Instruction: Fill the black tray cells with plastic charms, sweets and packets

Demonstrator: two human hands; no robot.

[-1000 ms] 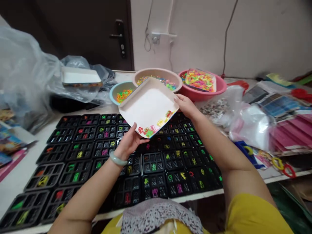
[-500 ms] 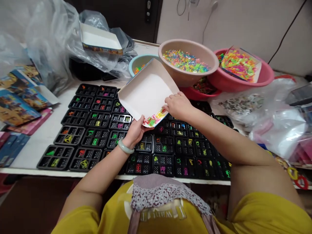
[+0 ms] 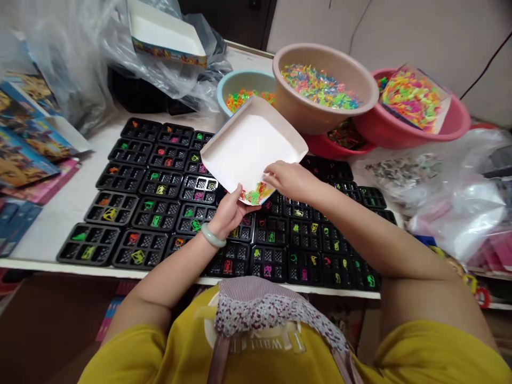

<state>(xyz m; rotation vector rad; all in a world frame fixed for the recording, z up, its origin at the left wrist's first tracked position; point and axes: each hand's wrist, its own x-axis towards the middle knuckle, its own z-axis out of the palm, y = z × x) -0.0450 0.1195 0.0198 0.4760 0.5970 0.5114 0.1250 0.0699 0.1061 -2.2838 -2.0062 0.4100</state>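
My left hand [image 3: 232, 213] grips the near corner of a shallow white cardboard box lid [image 3: 256, 144], thumb inside and fingers beneath. The lid is tilted towards me over the trays. Small red, green and yellow plastic pieces [image 3: 254, 195] lie heaped in its near corner. My right hand [image 3: 290, 180] is over the lid's right side beside those pieces, its fingers curled together; whatever they hold is hidden. Below stand rows of black compartment trays [image 3: 156, 213], some compartments holding small coloured plastic pieces.
Behind the lid are a light blue basin [image 3: 250, 80], a beige basin [image 3: 326, 120] and a pink basin [image 3: 416, 133] with coloured pieces. Printed boxes [image 3: 26, 152] lie at left. Another box lid [image 3: 168, 37] rests on clear plastic. Plastic bags [image 3: 452, 197] crowd the right.
My right hand has shifted from the lid's right edge inward over the pieces, its fingers more curled. The pieces have bunched together. The lid appears slightly further right as the view has moved.
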